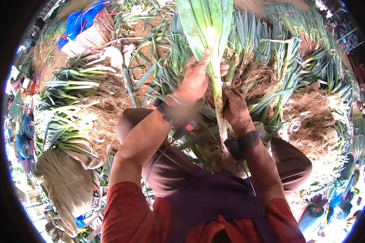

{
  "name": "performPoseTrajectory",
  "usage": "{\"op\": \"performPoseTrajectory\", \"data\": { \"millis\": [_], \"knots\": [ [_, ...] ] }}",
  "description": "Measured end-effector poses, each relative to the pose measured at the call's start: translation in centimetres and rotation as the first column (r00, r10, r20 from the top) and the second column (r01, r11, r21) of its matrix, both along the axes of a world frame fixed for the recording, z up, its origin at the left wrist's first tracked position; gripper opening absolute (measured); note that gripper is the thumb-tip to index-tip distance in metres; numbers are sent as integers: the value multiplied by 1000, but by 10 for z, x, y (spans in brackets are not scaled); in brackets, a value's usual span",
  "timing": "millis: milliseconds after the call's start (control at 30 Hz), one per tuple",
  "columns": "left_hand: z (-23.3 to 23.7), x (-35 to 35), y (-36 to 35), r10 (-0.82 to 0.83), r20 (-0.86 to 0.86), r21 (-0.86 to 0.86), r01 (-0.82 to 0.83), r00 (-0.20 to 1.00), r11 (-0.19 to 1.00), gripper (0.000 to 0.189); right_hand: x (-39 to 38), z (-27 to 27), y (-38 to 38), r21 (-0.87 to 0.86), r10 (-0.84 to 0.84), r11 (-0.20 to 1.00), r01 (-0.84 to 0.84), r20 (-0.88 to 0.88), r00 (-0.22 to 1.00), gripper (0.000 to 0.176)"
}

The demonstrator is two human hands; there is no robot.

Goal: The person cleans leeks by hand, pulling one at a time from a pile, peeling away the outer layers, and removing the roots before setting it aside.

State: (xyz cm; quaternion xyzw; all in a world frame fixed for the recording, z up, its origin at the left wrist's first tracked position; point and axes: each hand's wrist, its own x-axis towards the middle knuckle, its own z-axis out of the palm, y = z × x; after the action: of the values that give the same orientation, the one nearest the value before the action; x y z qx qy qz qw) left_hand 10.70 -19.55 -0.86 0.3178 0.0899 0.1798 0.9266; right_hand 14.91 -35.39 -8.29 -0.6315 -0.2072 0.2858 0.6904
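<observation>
A large leek [217, 87] stands nearly upright in front of my body, its broad green leaves fanning out at the top and its pale root end pointing down between my knees. My left hand [196, 79] is wrapped round it just below the leaves, with the thumb along the stem. Lower down, my right hand [235, 106] is beside the stem with its fingers bent against it; the fingertips are partly hidden. Dark straps with devices are on both wrists.
Bundled leeks with brown roots [105, 117] lie at the left, and more roots [312, 117] and leeks at the right. Upright leeks [247, 32] stand ahead. A white basket [87, 39] with blue material is at the upper left. A brown cloth [65, 180] lies lower left.
</observation>
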Motion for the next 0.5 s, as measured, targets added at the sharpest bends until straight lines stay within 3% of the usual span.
{"op": "performPoseTrajectory", "data": {
  "millis": [33,67,100,133,167,200,233,267,367,467,500],
  "knots": [
    [2,-3,-1,46,16,-13,-46,999,999,37,17,-50,-3,-227,17,965,129,549,836,32],
    [-2,-2,5,114,45,119,-119,992,986,37,18,-63,-15,-255,6,942,217,660,751,25],
    [-6,2,17,179,84,249,-194,980,949,37,20,-64,-30,-181,-58,972,149,430,901,19],
    [-5,4,32,185,103,213,-204,977,956,37,18,-69,-45,-83,-88,992,99,125,988,17],
    [-3,6,48,193,122,177,-212,974,961,37,11,-77,-61,-106,-62,992,68,55,997,19],
    [5,5,64,156,129,-31,-153,979,988,38,-3,-84,-77,-186,-7,982,20,66,998,18],
    [8,2,73,173,114,-33,-171,978,985,38,-17,-90,-93,-264,51,964,-30,75,996,17],
    [7,-1,76,191,97,-37,-188,977,981,39,-30,-109,-106,-588,229,791,171,542,809,16],
    [-7,-3,68,214,110,-27,-212,971,977,41,-32,-97,-136,-864,556,464,197,457,694,15],
    [-2,-3,69,212,117,17,-216,970,976,45,-12,-115,-144,-705,454,698,125,570,685,24],
    [0,-4,71,218,122,32,-223,968,974,46,-8,-96,-131,-596,358,790,142,637,683,27]
  ]
}}
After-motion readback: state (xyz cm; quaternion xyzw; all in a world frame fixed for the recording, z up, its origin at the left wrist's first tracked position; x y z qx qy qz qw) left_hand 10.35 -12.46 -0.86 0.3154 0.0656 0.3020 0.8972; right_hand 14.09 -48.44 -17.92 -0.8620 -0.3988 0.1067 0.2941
